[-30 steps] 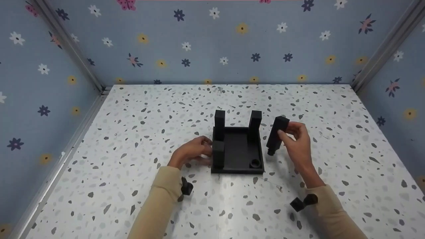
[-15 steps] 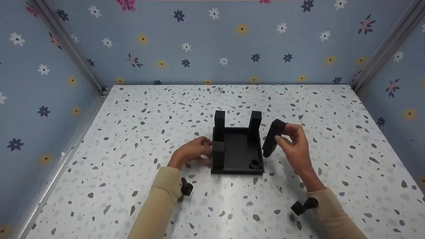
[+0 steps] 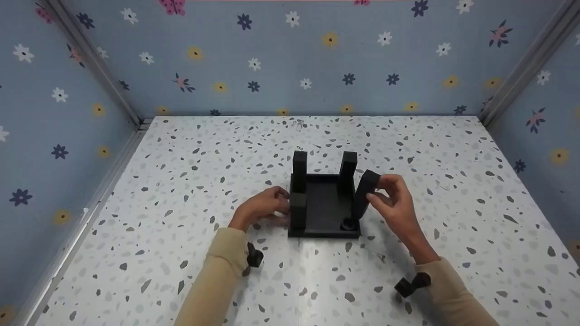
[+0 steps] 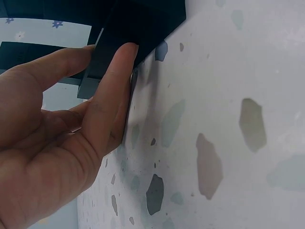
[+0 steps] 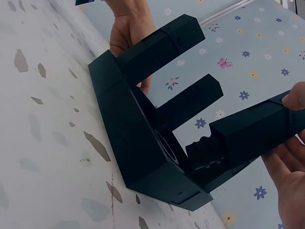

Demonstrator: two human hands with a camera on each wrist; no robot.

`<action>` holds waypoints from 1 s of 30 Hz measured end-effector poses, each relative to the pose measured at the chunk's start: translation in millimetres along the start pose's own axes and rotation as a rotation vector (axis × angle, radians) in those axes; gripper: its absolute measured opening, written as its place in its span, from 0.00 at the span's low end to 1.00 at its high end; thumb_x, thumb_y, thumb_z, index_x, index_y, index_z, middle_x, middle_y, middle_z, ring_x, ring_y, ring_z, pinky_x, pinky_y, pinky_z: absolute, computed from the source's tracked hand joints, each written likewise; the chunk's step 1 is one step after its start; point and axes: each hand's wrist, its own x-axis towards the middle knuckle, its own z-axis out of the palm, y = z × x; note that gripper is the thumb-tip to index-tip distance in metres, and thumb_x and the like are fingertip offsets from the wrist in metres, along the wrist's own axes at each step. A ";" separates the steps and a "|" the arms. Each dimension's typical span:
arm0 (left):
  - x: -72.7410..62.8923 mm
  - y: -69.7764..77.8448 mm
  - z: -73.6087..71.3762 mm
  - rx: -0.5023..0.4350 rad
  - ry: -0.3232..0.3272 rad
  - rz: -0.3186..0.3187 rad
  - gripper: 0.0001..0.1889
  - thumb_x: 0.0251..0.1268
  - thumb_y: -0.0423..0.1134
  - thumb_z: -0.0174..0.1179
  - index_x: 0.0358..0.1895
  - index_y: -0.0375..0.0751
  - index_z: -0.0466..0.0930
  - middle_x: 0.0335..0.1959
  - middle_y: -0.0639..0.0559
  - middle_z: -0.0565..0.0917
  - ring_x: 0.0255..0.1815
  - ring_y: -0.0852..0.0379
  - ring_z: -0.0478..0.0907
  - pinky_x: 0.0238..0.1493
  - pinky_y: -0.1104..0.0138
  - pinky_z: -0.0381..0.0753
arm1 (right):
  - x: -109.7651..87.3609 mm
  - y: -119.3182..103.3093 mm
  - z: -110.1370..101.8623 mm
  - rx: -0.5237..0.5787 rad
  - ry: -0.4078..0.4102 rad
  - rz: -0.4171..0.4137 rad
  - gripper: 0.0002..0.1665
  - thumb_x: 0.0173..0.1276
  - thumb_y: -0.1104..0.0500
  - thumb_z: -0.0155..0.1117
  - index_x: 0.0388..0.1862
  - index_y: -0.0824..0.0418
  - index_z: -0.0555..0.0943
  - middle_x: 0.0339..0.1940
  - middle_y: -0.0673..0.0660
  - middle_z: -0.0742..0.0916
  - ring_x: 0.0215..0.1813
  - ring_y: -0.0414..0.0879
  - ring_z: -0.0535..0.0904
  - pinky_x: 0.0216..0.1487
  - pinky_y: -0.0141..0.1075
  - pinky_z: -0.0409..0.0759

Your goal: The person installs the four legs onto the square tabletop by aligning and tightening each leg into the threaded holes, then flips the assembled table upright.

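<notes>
A black tray-like tabletop (image 3: 324,233) lies with its raised rim upward on the speckled table, three black square legs standing at its corners. A round socket (image 5: 167,147) sits in its near right corner. My right hand (image 3: 396,210) pinches a loose black leg (image 5: 259,129) between thumb and fingers. Tilted, the leg has its threaded end (image 5: 206,152) pointing at the socket and very close to it; whether they touch I cannot tell. My left hand (image 3: 263,203) rests against the tabletop's left side, thumb (image 4: 125,57) and index finger straight on it near a standing leg (image 3: 297,210).
Flower-patterned blue walls (image 3: 299,59) with metal corner rails surround the white speckled table (image 3: 217,145) at the back and both sides. A small black device (image 3: 255,258) is strapped at the left wrist, another (image 3: 412,284) at the right.
My right hand has brought the loose leg left and toward me, from beside the tabletop to over its near right corner. My left hand and the tabletop have stayed put.
</notes>
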 end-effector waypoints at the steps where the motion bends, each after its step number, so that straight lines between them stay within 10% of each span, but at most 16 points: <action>1: -0.4 0.2 0.2 -0.004 0.002 -0.001 0.27 0.54 0.27 0.58 0.60 0.38 0.66 0.47 0.41 0.79 0.45 0.48 0.81 0.48 0.60 0.84 | -0.6 0.2 0.3 0.001 -0.011 -0.002 0.23 0.59 0.75 0.64 0.51 0.75 0.66 0.46 0.56 0.79 0.50 0.44 0.79 0.51 0.31 0.82; 30: -0.9 0.9 -0.1 0.089 0.023 -0.004 0.27 0.51 0.32 0.61 0.58 0.43 0.69 0.47 0.45 0.80 0.47 0.50 0.82 0.52 0.59 0.79 | -10.1 8.7 5.8 -0.020 -0.172 0.027 0.25 0.57 0.77 0.64 0.51 0.77 0.65 0.50 0.56 0.76 0.53 0.44 0.78 0.52 0.33 0.82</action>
